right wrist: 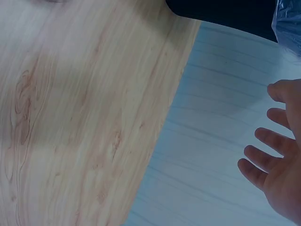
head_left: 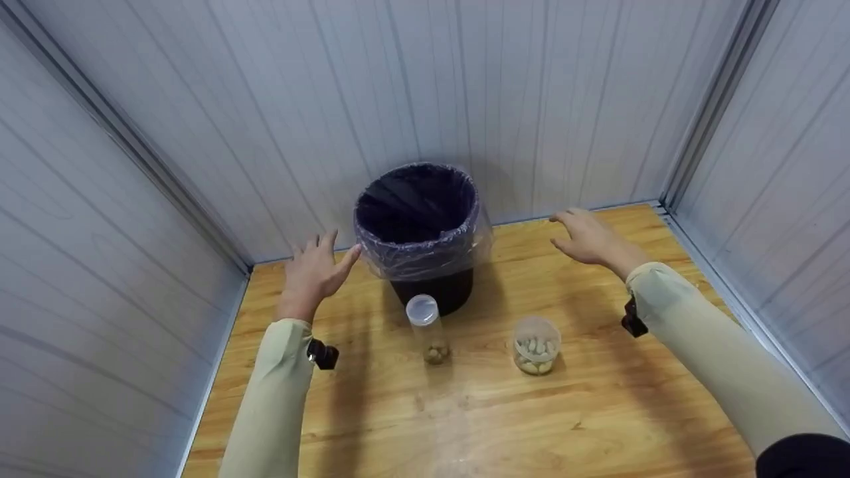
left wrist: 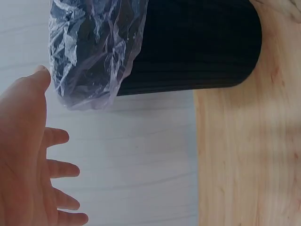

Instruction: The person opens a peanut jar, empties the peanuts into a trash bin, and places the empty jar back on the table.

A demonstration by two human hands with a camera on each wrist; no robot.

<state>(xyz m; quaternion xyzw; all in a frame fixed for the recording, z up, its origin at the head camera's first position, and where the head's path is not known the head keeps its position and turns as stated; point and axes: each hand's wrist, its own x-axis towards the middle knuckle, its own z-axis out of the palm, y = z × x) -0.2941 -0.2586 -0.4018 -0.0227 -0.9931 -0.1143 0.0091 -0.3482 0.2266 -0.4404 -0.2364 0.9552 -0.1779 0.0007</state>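
A black trash bin stands against the back wall, lined with a purplish plastic bag folded over its rim. My left hand is just left of the bin, fingers spread, thumb near the bag's edge; whether it touches cannot be told. My right hand hovers to the right, apart from the bin, fingers loosely extended and holding nothing. In front of the bin stands a tall clear container with a pale lid and several brownish pieces at its bottom. Right of it is a short clear tub holding several pale pieces.
The wooden table meets a white panelled back wall. Side walls close off the left and right. Dark wrist cameras sit on both forearms over pale sleeves.
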